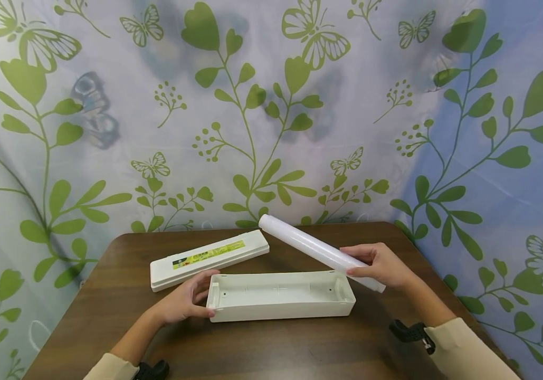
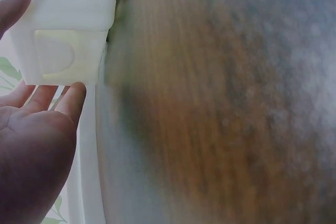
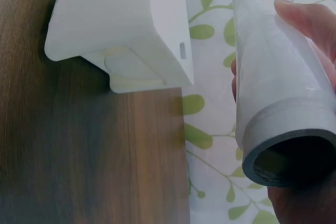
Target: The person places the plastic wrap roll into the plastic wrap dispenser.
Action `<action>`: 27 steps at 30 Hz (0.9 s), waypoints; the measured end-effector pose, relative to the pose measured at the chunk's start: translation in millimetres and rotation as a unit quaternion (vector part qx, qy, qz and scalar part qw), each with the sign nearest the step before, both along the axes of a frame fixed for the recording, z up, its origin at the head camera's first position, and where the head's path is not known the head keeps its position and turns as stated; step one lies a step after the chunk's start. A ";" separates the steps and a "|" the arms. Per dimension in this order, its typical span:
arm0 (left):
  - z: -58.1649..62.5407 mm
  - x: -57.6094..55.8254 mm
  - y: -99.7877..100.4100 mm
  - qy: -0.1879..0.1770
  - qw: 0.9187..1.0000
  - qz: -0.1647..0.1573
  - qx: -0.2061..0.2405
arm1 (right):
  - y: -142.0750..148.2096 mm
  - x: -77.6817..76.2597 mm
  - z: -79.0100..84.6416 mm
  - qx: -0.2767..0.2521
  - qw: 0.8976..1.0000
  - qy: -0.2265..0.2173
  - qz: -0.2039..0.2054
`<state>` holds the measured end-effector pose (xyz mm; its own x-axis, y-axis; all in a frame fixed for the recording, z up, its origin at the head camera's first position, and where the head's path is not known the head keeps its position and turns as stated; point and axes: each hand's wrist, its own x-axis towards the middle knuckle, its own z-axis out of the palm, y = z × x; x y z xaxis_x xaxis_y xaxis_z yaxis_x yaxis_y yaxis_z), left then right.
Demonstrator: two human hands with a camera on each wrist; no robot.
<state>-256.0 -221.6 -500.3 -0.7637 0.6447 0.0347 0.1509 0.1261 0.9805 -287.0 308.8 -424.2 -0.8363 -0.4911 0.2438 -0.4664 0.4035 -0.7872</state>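
Observation:
A long white plastic box [image 1: 283, 312] stands with its open side up on the table, and nothing shows inside it. My left hand [image 1: 183, 300] holds its left end, thumb at the front corner and fingers at the back one; the left wrist view shows the box's end wall [image 2: 55, 56] between them. In my right hand [image 1: 382, 265] is a roll of plastic wrap [image 1: 306, 244], gripped near its right end. The roll slants over the box's back right corner, its far end raised to the left. Its hollow dark core [image 3: 294, 161] faces the right wrist camera.
Behind the box at the left lies a white lid [image 1: 247, 244] with a yellow-green label [image 1: 208, 255]. The brown wooden table [image 1: 271, 348] ends just beyond it, before a hanging cloth [image 1: 271, 132] printed with green leaves and butterflies. Both wrists wear black straps.

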 end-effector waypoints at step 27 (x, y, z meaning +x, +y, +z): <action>0.1 -6.6 -3.4 0.000 1.000 -0.005 0.008 | -26.2 -14.4 5.2 0.019 0.999 -0.019 0.046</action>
